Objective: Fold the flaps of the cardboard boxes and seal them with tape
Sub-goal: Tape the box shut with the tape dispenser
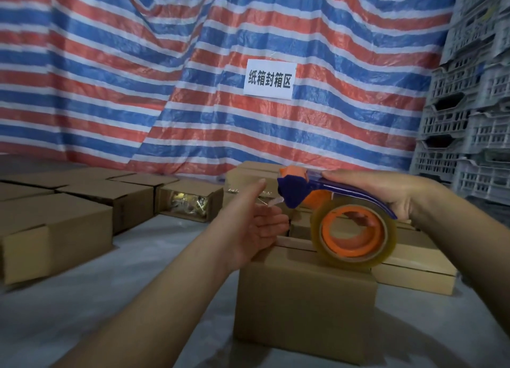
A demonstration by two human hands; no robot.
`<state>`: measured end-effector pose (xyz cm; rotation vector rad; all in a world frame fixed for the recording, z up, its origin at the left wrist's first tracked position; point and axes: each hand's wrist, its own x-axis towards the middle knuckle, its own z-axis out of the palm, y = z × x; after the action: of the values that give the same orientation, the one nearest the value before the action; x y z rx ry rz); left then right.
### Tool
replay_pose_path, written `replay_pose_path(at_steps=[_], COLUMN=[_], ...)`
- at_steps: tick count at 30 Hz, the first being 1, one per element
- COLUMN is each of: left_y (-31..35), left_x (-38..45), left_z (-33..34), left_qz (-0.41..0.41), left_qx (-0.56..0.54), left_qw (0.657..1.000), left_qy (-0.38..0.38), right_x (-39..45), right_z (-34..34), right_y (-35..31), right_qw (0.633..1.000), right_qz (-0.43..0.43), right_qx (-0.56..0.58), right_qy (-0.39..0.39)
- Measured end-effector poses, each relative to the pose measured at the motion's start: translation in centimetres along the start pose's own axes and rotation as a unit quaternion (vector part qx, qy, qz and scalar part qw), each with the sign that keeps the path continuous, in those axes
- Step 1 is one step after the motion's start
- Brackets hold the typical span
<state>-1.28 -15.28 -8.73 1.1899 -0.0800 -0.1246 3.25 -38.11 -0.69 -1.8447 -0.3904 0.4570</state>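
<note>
1. My right hand (pixel 392 194) is wrapped around the blue handle of the tape dispenser (pixel 325 199). The fingers curl under the handle and the thumb lies along its top, a grip that looks chosen so I can tilt the cutter end down and drag it.
2. Below that grip hangs the roll of clear tape (pixel 353 229) on its orange hub. It looks to sit on or just above the top of the cardboard box (pixel 303 298) in front of me; I cannot tell whether they touch.
3. My left hand (pixel 254 224) holds nothing. It is wide open, palm turned toward the dispenser's nose, fingers straight. A short tail of tape (pixel 276 202) pokes out of the cutter just ahead of the right grip and just beside those left fingers. I judge that the hand is there to catch the loose end and pull it free.
4. The near box's flaps appear folded flat, with a seam line running across the top beneath the left palm. I see no tape along it, so I judge sealing is not yet begun.
5. Beyond the dispenser grip, more boxes (pixel 414 268) lie stacked close together. Well off to the left side of the open hand sits an open-ended box (pixel 190 199) with its contents showing.
6. The risk here is the tail sticking back to the roll or to my fingers before it reaches the cardboard.
</note>
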Motion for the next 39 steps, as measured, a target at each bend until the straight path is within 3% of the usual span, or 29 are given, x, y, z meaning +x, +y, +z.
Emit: replay_pose_path(at_steps=[4, 15, 23, 29, 31, 34, 37, 39], left_y=[0.2, -0.1, -1.2, -1.6, -1.7, -2.1, -2.4, -2.6], left_x=[-0.1, -0.4, 0.8, 0.6, 0.4, 0.1, 0.1, 0.1], left_z=[0.3, 0.2, -0.5, -1.1, -1.8, -3.0, -4.3, -4.8], left_qz=[-0.009, -0.001, 0.035, 0.060, 0.065, 0.076, 0.066, 0.049], left_qx=[-0.014, -0.022, -0.157, -0.290, -0.250, -0.089, 0.095, 0.137], left_qw=[0.999, 1.000, 0.983, 0.952, 0.961, 0.982, 0.973, 0.970], left_qy=[-0.038, -0.022, 0.087, 0.080, 0.094, 0.149, 0.199, 0.196], right_x=[0.2, -0.1, -1.0, 1.1, 1.5, 2.1, 2.6, 2.9], right_z=[0.2, 0.2, 0.0, 1.9, 2.4, 2.7, 2.9, 2.9], right_y=[-0.4, -1.7, -2.4, -3.5, -4.0, -4.3, -4.4, -4.4], right_qw=[0.999, 0.992, 0.985, 0.973, 0.966, 0.957, 0.953, 0.952], right_qz=[0.016, 0.088, 0.150, 0.132, 0.154, 0.170, 0.188, 0.194], right_qx=[-0.019, -0.083, -0.067, -0.173, -0.194, -0.223, -0.222, -0.223], right_qy=[-0.020, -0.023, -0.051, -0.073, -0.079, -0.076, -0.088, -0.086])
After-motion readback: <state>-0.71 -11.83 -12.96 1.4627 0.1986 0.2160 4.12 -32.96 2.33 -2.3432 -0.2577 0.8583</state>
